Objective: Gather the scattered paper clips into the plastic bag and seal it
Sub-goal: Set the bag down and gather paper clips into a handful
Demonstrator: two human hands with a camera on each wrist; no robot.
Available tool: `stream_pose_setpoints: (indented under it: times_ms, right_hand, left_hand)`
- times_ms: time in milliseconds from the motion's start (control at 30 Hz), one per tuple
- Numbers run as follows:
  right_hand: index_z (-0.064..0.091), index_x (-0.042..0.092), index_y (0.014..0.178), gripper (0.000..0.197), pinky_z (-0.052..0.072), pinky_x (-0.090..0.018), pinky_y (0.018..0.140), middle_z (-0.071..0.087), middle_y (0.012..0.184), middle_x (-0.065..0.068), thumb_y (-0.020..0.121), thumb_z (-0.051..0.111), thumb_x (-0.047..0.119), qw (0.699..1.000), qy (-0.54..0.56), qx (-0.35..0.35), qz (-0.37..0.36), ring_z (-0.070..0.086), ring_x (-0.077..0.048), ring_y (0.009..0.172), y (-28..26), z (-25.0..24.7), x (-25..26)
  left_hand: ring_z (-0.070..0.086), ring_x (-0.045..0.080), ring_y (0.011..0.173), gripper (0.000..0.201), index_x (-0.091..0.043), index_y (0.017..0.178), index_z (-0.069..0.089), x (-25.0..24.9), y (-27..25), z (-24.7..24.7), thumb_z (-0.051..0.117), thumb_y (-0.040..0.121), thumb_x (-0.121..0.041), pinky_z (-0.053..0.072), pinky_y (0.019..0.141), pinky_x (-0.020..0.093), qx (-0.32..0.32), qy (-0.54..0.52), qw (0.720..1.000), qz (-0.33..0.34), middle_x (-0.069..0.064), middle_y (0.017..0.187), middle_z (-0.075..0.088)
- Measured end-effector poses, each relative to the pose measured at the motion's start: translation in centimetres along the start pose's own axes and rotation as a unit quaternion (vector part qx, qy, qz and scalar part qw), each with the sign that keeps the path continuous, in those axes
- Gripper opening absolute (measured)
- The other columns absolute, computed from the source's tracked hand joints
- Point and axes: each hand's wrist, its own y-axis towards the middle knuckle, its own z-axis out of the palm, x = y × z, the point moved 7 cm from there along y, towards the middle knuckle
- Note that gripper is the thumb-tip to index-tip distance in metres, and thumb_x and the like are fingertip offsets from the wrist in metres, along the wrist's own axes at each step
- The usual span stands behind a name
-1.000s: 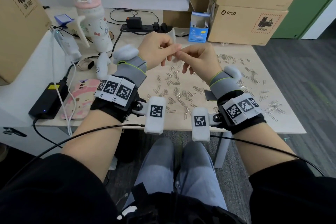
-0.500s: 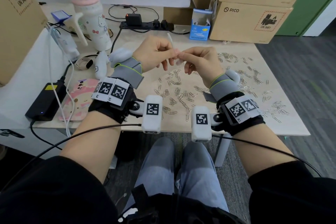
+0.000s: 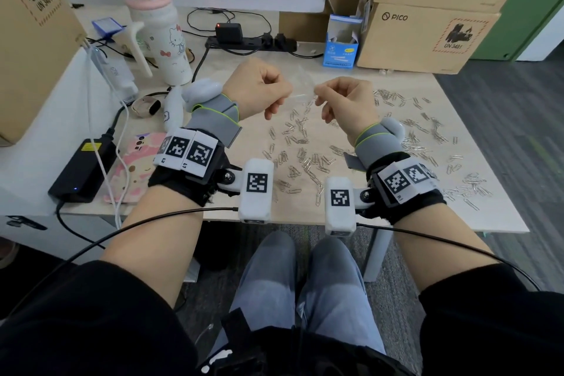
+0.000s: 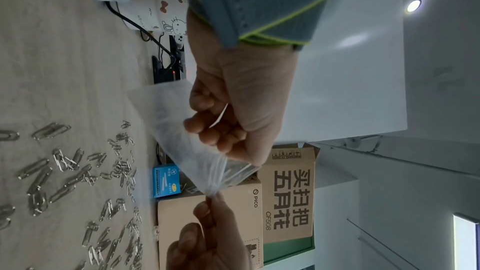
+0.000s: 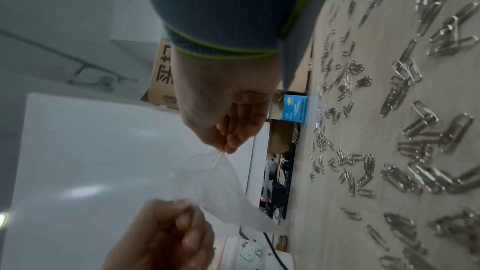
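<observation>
**Bag mouth pulled apart above the clips**

Plastic bag (image 3: 300, 89) hangs in the air between my two hands, above the paper clips (image 3: 305, 159) that lie strewn over the table (image 3: 351, 210); none has gone in yet, as far as I can see. My left hand (image 3: 256, 90) pinches one lip of the mouth between thumb and curled fingers, and my right hand (image 3: 346, 101) pinches the opposite lip at its very edge with thumb and forefinger, the other fingers tucked in.

To open it well, I judge I should draw the two lips straight apart, gently, so the thin film stretches without tearing and the zip strip parts along its whole length. Afterwards one hand should keep the mouth wide and low, close over the clips.

Both wrists are raised off the table, knuckles up, fists turned toward each other, forearms reaching forward from my lap.
</observation>
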Motion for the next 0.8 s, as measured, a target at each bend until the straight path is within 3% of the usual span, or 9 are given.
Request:
stream_pose_setpoints:
  times_ms: [100, 200, 333, 500, 633, 800]
  right_hand:
    - [0.058, 0.012, 0.069, 0.017, 0.043, -0.02, 0.04, 0.063, 0.063, -0.003, 0.085, 0.062, 0.011, 0.998, -0.051, 0.045, -0.007, 0.05, -0.006, 0.034, -0.2, 1.4, 0.3]
    - [0.06, 0.009, 0.078, 0.015, 0.046, -0.021, 0.04, 0.064, 0.066, -0.005, 0.081, 0.07, 0.019, 0.991, -0.093, 0.099, -0.011, 0.053, -0.013, 0.039, -0.3, 3.0, 0.8]
    - [0.057, 0.012, 0.067, 0.017, 0.045, -0.023, 0.04, 0.062, 0.057, -0.003, 0.081, 0.066, 0.012, 0.984, -0.159, 0.08, -0.027, 0.051, -0.009, 0.034, 0.5, 3.5, 0.5]
    - [0.058, 0.008, 0.059, 0.019, 0.046, -0.019, 0.042, 0.06, 0.05, -0.005, 0.078, 0.059, 0.006, 0.986, -0.143, 0.058, 0.062, 0.051, -0.006, 0.032, 1.3, 3.3, -1.9]
    - [0.059, 0.007, 0.061, 0.024, 0.045, -0.019, 0.044, 0.06, 0.044, 0.0, 0.084, 0.059, 0.01, 0.975, -0.128, 0.14, 0.119, 0.051, -0.008, 0.032, 1.2, 5.6, -3.6]
    - [0.064, 0.008, 0.073, 0.023, 0.05, -0.018, 0.048, 0.065, 0.065, -0.005, 0.091, 0.058, 0.02, 0.96, -0.095, 0.236, 0.114, 0.057, -0.007, 0.041, 0.7, 7.4, -4.9]
  left_hand:
    - [0.047, 0.011, 0.032, 0.024, -0.013, 0.042, 0.048, 0.5, 0.3, -0.8, 0.051, 0.066, -0.015, 0.039, 0.045, 0.017, -0.024, 0.005, 1.0, -0.007, -0.004, 0.035, 0.053]
    - [0.048, 0.011, 0.033, 0.025, -0.011, 0.043, 0.049, 0.6, 0.4, -0.9, 0.052, 0.068, -0.013, 0.042, 0.049, 0.019, -0.018, 0.016, 1.0, -0.011, -0.003, 0.036, 0.053]
    - [0.049, 0.01, 0.033, 0.027, -0.008, 0.042, 0.05, 1.3, 0.3, -1.0, 0.052, 0.069, -0.011, 0.043, 0.048, 0.017, 0.004, 0.052, 0.998, -0.026, -0.002, 0.037, 0.054]
    - [0.054, 0.011, 0.032, 0.034, -0.01, 0.036, 0.046, 3.1, 0.5, -2.7, 0.051, 0.07, -0.013, 0.045, 0.049, 0.019, -0.045, 0.101, 0.991, -0.076, 0.0, 0.034, 0.056]
    - [0.056, 0.012, 0.035, 0.031, -0.01, 0.037, 0.048, 3.8, 0.6, -3.5, 0.051, 0.067, -0.017, 0.051, 0.059, 0.028, -0.063, 0.164, 0.98, -0.096, -0.002, 0.032, 0.055]
    - [0.056, 0.023, 0.041, 0.028, -0.01, 0.037, 0.049, 6.1, 0.5, -6.1, 0.049, 0.062, -0.022, 0.057, 0.064, 0.035, -0.116, 0.219, 0.958, -0.146, 0.003, 0.039, 0.057]
